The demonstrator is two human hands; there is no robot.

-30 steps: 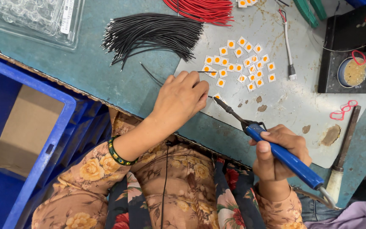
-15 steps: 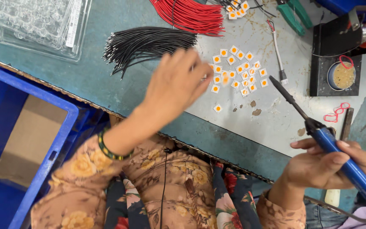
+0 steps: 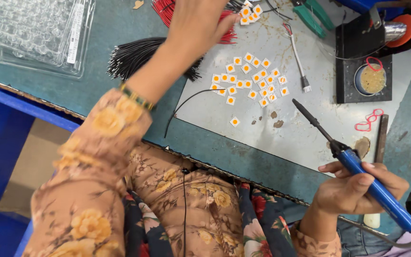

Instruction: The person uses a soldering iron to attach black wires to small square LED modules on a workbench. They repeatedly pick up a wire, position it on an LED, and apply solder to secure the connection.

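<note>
1. Right hand (image 3: 357, 188) at near right, fingers wrapped tight around the blue iron (image 3: 376, 190). Its dark tip points up-left over the grey mat (image 3: 310, 128), clear of the surface.
2. Left hand (image 3: 198, 21) reaches to the far side, over the red wires (image 3: 167, 9). Fingers extended and touching the red bundle; can't tell if anything is pinched.
3. Black wires (image 3: 139, 54) lie bundled just left of the left wrist, on the green bench (image 3: 110, 28).
4. One loose black wire (image 3: 186, 102) curves from the mat edge toward the chips.
5. Chips (image 3: 250, 78), small white squares with orange centres, are scattered mid-mat; one stray sits nearer. A second small cluster lies far, beside the left fingertips.
6. Black stand (image 3: 362, 62) at far right, with a round tin (image 3: 372, 80) of yellowish paste on it.
7. Green pliers (image 3: 312, 12) at far edge.
8. Red bands (image 3: 369, 119) right of mat, next to a dark flat bar.
9. Clear tray (image 3: 34, 33) at far left.
10. Blue crate (image 3: 1, 143) at near left, below bench edge.
</note>
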